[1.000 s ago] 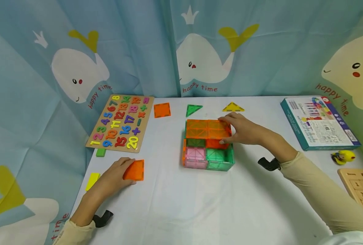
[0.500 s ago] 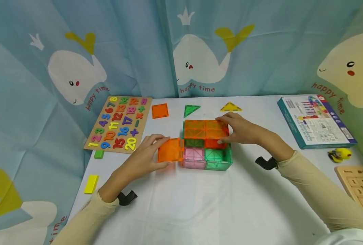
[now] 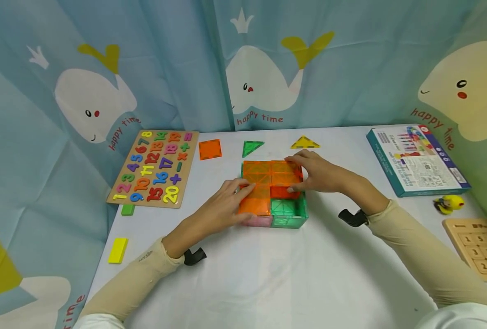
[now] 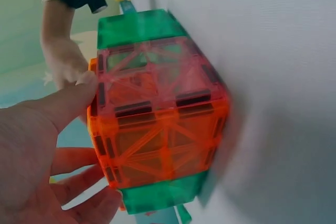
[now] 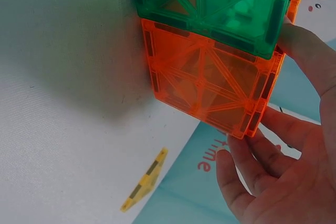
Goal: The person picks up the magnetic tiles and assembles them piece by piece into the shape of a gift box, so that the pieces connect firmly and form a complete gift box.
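Observation:
A low box of see-through magnetic tiles [image 3: 289, 222] stands mid-table, with pink and green tiles in front. Orange tiles cover its back half. My left hand [image 3: 230, 203] holds an orange square magnetic tile [image 3: 261, 205] flat over the front left quarter, thumb at the near edge and fingers at the far side. Over the front right quarter the top is uncovered, showing green inside. My right hand [image 3: 319, 172] grips the orange top tile [image 3: 286, 172] at the back right corner. In the right wrist view, its thumb and fingers lie along the edge of the orange side tile [image 5: 199, 77].
Behind the box lie an orange square tile [image 3: 210, 149], a green triangle [image 3: 251, 147] and a yellow triangle [image 3: 305, 142]. At left are a number board [image 3: 153, 169] and yellow block [image 3: 118, 250]; at right, a boxed set [image 3: 418, 160], duck toy [image 3: 448, 204] and wooden number board [image 3: 475, 249].
My left hand has carried the orange square tile rightward from the left table area onto the box's front left top. The right hand has stayed at the back right corner.

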Available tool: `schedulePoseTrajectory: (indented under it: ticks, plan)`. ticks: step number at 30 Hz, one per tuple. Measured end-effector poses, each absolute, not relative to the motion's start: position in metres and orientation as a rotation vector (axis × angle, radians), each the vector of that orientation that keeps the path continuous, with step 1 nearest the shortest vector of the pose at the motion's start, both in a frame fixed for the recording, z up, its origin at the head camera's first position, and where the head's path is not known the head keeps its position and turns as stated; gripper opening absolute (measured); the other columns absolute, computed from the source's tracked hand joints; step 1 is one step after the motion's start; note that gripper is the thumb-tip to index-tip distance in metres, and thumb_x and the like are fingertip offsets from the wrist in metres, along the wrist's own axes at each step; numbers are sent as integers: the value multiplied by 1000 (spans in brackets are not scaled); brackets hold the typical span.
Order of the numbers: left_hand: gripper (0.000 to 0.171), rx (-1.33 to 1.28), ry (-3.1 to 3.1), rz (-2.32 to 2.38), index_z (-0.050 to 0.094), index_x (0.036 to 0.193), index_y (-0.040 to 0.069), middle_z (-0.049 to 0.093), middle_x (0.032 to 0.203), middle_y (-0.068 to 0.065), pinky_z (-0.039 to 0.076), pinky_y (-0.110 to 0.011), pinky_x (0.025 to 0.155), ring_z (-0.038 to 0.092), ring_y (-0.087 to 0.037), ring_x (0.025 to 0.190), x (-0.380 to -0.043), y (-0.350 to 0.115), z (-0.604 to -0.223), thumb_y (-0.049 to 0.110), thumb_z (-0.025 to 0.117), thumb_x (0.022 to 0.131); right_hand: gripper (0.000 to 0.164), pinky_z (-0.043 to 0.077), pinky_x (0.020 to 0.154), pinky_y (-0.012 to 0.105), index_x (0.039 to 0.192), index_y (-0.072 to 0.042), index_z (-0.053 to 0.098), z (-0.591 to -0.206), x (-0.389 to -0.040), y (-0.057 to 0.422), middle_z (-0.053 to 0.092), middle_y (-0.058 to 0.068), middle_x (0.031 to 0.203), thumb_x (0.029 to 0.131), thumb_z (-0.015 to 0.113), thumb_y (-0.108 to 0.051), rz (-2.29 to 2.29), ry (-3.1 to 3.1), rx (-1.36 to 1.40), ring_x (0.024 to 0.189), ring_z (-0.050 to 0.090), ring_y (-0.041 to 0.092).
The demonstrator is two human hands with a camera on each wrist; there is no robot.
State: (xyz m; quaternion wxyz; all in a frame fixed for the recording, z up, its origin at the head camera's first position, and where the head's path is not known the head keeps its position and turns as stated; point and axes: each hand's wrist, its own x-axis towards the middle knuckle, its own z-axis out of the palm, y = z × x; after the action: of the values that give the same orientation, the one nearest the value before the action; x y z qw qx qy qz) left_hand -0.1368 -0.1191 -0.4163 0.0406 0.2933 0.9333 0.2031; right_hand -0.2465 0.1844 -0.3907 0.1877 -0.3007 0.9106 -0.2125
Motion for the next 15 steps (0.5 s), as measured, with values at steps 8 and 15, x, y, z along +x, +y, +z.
schedulePoseTrajectory:
  ticks: [8, 15]
  plan:
    - [78, 909, 2876, 641, 48, 159, 8, 42, 157, -10, 43, -43, 120, 40, -31, 142, -138, -119, -424, 43, 78, 95, 86, 41, 117, 65, 155, -1, 46, -389, -245, 184, 43, 23, 151, 89, 86, -38, -608, 2554, -850, 140, 40, 42]
    - [77, 934, 2902, 649, 49, 158, 8, 41, 157, -11, 41, -45, 121, 39, -33, 141, -137, -119, -429, 43, 78, 96, 85, 43, 115, 64, 154, -1, 48, -389, -246, 183, 46, 24, 149, 89, 87, -40, -608, 2559, -872, 137, 42, 42]
